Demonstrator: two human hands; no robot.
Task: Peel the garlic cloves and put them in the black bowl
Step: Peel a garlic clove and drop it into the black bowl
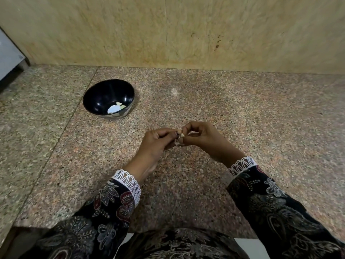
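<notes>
Head view puts me looking down at a speckled granite countertop (242, 113), with both hands meeting just above it near the middle. My left hand (156, 141) and my right hand (203, 137) are both curled in, fingertips pinching the same garlic clove (182, 135) between them. Only a small pale sliver of the clove shows between the fingers, with a scrap of thin papery skin (178, 143) hanging just below it, so I judge the peeling step is under way on this clove and not finished.

The black bowl (97, 94) sits well apart from my hands, farther back and to the left, near the wall. Inside it, low against the near side, lie a few peeled cloves (118, 106), pale cream, next to a bright patch that I take for a reflection. So part of the task is done.

Next, as I read it, the skin has to come fully away, which calls for a fine pull with the nails while the other hand keeps the clove from slipping. Then comes a reach to the bowl. I see no unpeeled cloves waiting on the counter.
</notes>
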